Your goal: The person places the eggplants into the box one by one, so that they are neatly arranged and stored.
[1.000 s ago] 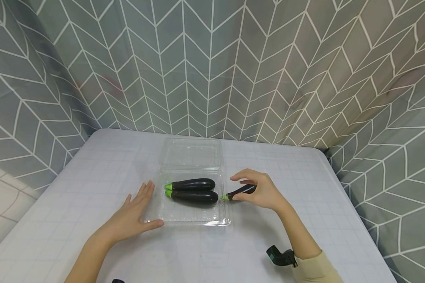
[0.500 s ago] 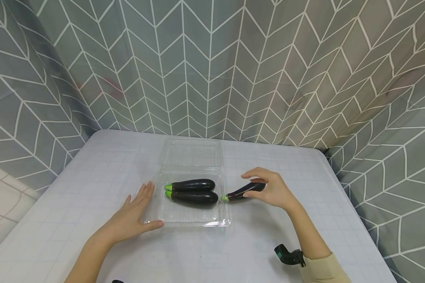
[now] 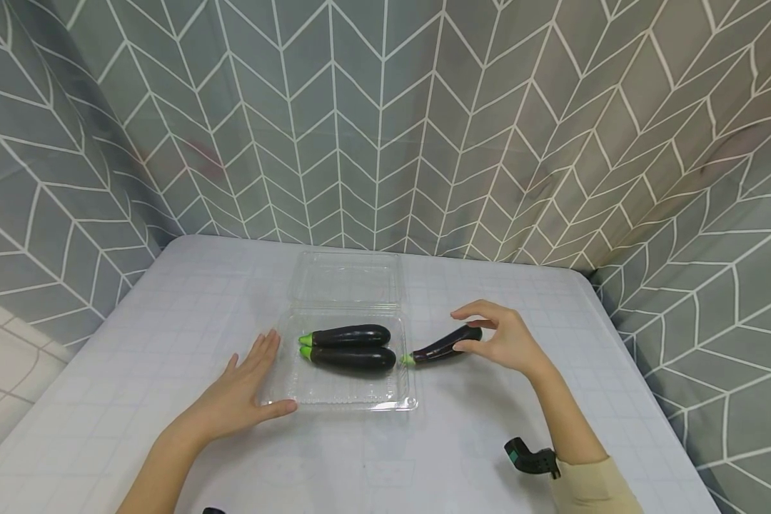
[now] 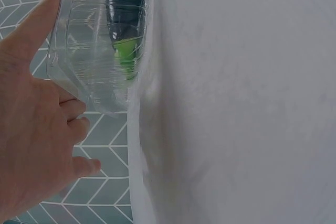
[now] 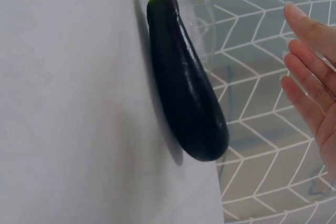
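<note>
Two dark eggplants with green stems, an upper one (image 3: 351, 335) and a lower one (image 3: 353, 358), lie side by side in a clear plastic clamshell box (image 3: 334, 392) with its lid folded back. A third eggplant (image 5: 184, 82) rests on the table just right of the box, its green stem end by the box's edge. My right hand (image 3: 504, 339) hovers over its thick end with fingers loosely bent; in the right wrist view they stand apart from it. Fingers spread, my left hand (image 3: 240, 392) lies along the box's left side, its thumb (image 4: 39, 19) near the wall.
The lid (image 3: 347, 278) lies flat behind the box on the white-covered table (image 3: 520, 293). A black wrist camera mount (image 3: 530, 457) juts out from the right forearm. Grey herringbone curtains (image 3: 360, 128) surround the back and sides.
My right hand has moved right along the third eggplant and let go of it; its thick end now shows. The left hand and the box have stayed put.
</note>
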The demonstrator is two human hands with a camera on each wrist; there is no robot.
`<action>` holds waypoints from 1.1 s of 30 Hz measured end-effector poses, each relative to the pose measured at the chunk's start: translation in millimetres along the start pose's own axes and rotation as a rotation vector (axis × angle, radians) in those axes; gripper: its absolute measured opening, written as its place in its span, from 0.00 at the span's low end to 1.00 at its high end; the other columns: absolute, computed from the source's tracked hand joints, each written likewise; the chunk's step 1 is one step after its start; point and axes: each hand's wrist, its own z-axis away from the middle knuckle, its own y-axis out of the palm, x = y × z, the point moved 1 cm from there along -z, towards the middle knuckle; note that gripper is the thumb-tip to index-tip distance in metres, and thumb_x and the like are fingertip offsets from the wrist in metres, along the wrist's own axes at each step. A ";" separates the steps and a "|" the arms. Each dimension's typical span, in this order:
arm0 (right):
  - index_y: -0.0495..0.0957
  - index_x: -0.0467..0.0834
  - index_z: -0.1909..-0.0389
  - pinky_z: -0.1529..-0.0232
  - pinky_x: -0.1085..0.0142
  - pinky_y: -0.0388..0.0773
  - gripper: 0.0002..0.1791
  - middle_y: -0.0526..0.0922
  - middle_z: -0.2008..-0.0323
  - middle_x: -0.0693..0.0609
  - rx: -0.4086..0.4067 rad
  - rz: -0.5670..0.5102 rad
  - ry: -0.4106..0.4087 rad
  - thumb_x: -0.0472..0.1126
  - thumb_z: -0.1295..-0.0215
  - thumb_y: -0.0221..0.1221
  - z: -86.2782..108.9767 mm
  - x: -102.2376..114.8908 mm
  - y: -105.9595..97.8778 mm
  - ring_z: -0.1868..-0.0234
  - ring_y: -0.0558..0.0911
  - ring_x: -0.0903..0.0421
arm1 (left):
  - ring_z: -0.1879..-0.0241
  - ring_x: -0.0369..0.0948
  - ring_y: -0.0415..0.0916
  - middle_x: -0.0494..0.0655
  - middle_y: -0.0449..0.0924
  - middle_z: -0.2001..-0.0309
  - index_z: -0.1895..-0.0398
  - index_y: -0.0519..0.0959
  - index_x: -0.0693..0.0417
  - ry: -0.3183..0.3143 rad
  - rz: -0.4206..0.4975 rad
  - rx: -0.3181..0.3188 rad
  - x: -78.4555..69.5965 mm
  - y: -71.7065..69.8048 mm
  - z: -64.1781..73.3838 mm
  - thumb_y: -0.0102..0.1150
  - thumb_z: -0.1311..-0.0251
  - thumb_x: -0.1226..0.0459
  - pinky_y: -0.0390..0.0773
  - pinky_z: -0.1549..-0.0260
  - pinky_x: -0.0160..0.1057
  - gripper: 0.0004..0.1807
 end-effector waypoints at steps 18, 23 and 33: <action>0.82 0.41 0.54 0.48 0.55 0.78 0.25 0.83 0.54 0.43 -0.002 -0.017 0.145 0.32 0.57 0.75 4.5 -70.0 0.4 0.50 0.81 0.47 | 0.26 0.57 0.39 0.60 0.42 0.24 0.25 0.45 0.65 -0.013 0.007 0.006 0.8 1.0 0.0 0.64 0.51 0.36 0.40 0.36 0.68 0.62; 0.82 0.38 0.54 0.47 0.55 0.77 0.25 0.83 0.54 0.40 0.019 -0.007 0.151 0.34 0.56 0.75 3.7 -76.9 0.7 0.50 0.81 0.48 | 0.27 0.58 0.39 0.60 0.42 0.25 0.25 0.45 0.65 -0.012 0.004 0.003 1.2 1.6 -0.1 0.64 0.51 0.37 0.40 0.36 0.68 0.62; 0.82 0.40 0.52 0.42 0.55 0.73 0.26 0.83 0.53 0.48 0.064 0.064 0.169 0.35 0.57 0.76 4.3 -89.3 5.1 0.47 0.79 0.47 | 0.26 0.58 0.39 0.60 0.42 0.25 0.25 0.45 0.65 -0.013 0.011 0.001 1.3 2.6 0.4 0.64 0.51 0.37 0.40 0.36 0.69 0.62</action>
